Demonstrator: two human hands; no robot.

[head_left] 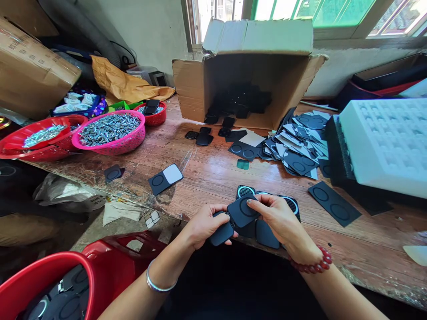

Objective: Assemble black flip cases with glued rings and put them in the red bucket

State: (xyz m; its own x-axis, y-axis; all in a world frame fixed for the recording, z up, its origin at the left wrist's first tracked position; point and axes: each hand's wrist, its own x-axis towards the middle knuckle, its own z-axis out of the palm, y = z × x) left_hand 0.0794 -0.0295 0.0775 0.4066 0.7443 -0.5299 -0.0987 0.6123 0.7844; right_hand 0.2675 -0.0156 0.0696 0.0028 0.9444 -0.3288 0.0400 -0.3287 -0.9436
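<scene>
My left hand (pixel 208 224) grips the lower-left panel of a black folding wireless charger (pixel 223 233), thumb on top and fingers beneath. Its second panel, joined at a hinge, carries a ring-marked dark face (pixel 243 212). My right hand (pixel 278 218) pinches the far edge of that panel, with the thumb near the ring. Just behind and under my hands, more chargers lie on the table; one shows a pale ring over a grid (pixel 246 192), another a plain dark panel (pixel 267 234). My right hand partly hides them.
An open cardboard box (pixel 188 89) holds dark pieces. Ring-marked sheets (pixel 296 146) are heaped at right beside white foam trays (pixel 390 142). A pink basket (pixel 110 149) of metal parts stands left. Below the table edge, a red bucket (pixel 43 262) contains dark pads. One two-part sheet (pixel 166 178) lies left.
</scene>
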